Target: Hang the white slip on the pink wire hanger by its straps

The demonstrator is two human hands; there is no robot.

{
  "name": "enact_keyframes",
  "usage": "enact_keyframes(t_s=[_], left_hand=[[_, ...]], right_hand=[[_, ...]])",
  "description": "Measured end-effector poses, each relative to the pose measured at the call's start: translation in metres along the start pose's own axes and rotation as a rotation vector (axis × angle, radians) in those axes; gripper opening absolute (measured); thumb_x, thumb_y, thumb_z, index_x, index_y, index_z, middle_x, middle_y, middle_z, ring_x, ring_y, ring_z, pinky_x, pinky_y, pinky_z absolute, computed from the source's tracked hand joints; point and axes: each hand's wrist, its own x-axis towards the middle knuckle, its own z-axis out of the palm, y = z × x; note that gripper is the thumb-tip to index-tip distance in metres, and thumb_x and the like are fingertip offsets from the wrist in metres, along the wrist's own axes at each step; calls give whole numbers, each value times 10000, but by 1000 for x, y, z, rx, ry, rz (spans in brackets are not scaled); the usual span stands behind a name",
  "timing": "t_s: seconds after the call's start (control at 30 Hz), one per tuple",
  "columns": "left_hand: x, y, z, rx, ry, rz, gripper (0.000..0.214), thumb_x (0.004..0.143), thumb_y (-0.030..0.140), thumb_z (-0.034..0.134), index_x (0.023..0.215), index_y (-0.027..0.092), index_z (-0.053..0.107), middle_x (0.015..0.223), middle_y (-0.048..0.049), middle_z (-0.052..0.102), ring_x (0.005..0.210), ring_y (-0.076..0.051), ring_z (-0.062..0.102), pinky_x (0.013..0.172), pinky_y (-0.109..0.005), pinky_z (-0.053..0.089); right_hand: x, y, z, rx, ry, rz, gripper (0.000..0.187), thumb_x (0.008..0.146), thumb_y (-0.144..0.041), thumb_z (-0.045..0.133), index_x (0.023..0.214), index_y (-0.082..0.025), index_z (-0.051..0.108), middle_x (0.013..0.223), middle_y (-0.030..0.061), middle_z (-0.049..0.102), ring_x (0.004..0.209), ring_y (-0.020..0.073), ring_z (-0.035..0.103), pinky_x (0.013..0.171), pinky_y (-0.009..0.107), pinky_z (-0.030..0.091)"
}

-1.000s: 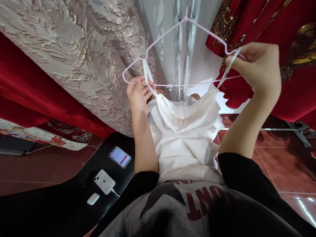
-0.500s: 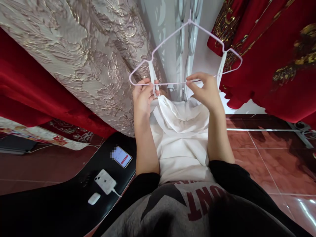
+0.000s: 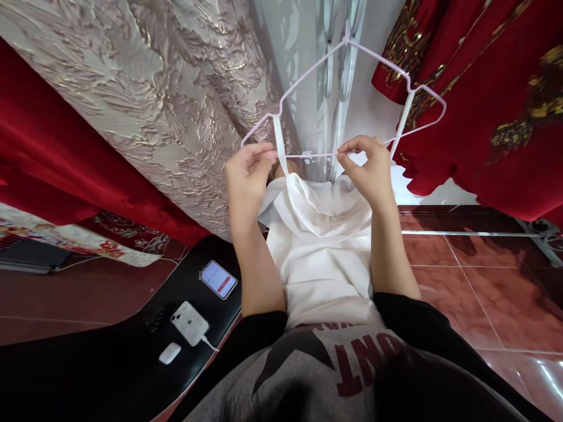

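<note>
A pale pink clothes hanger [image 3: 313,65] is held up in front of me, its hook end pointing away. White straps hang in its two notches, the left strap [image 3: 280,140] and the right strap [image 3: 402,124]. They run down to a white garment [image 3: 325,234] draped over my lap. My left hand [image 3: 250,173] is closed around the hanger's bottom bar, beside the left strap. My right hand [image 3: 368,170] pinches the same bar right of its middle, between thumb and fingers.
On the left, a black bench [image 3: 132,363] bears a lit phone [image 3: 220,279], a white phone on a cable [image 3: 190,323] and a white earbud case [image 3: 169,353]. Beige textured fabric [image 3: 176,105] and red embroidered fabric [image 3: 475,117] hang either side of a white metal frame [image 3: 328,88].
The hanger has shifted slightly right. My left hand has moved a little left and down, off the left strap, which now hangs straighter. My right hand has shifted slightly right along with the bar.
</note>
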Motion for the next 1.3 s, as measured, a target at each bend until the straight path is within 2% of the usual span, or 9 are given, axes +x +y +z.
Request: enact_keyframes(t_s=[0.27,0.37,0.47,0.6,0.73,0.83,1.07,1.23,1.3], left_hand=[[2,10,21,-110,-83,-93,139,897,314,697,1002,223,693,916,-42,697,709,-172,664,531,-260,528],[11,30,20,-342,-181,-265,216,1009,248,463,1066,232,671,1181,-32,669,704,-137,630,479,-248,465],[21,40,5,-508,-252,-325,520,1066,328,147,1111,213,652,1349,5,587,997,-176,618,615,-266,513],[24,14,-25,-392,-16,-183,437,1011,581,291,1142,304,603,1276,51,628,1345,-256,415,863,-350,530],[21,-35,-35,-355,315,-160,338,959,575,399,1117,317,551,1362,44,573,1405,-240,355,903,-401,530],[18,-57,-17,-411,396,-233,283,949,480,390,1083,279,537,1341,-26,588,1370,-198,423,973,-356,507],[0,-22,47,-461,-31,-154,238,876,403,588,1057,256,539,1204,-58,658,1228,-240,586,987,-373,513],[-4,-8,53,-394,25,-141,140,917,368,571,987,260,515,994,-44,684,1115,-239,654,893,-341,537],[-2,-10,51,-303,71,-156,101,940,344,540,993,268,500,983,-39,671,1097,-228,658,828,-315,544]], right_hand=[[-3,-3,4,-14,33,-10,52,786,-190,619,789,-216,664,828,-11,675,854,152,538,884,356,421],[-3,-4,4,-17,26,-1,54,792,-205,614,782,-217,665,825,-9,678,859,155,540,888,361,421],[-3,-5,1,0,17,8,52,786,-196,616,780,-218,663,825,-8,680,868,157,540,885,359,424],[-3,-4,0,7,8,7,62,782,-187,612,787,-228,658,836,-7,678,876,165,539,897,371,419],[-2,-2,1,3,11,-6,68,795,-191,598,798,-229,655,842,-2,676,876,168,541,897,376,421],[-4,-3,4,0,8,-10,71,810,-203,601,825,-230,665,868,1,684,897,171,552,902,374,432],[-5,-5,1,94,-52,-114,144,863,-249,588,973,-261,681,1025,0,695,1016,170,605,958,377,468],[2,22,-24,263,487,6,277,821,-183,581,1088,-209,646,1117,78,644,932,151,602,866,336,519],[3,29,-32,275,416,105,295,815,-182,577,1101,-193,647,1139,89,646,966,156,610,923,362,512]])
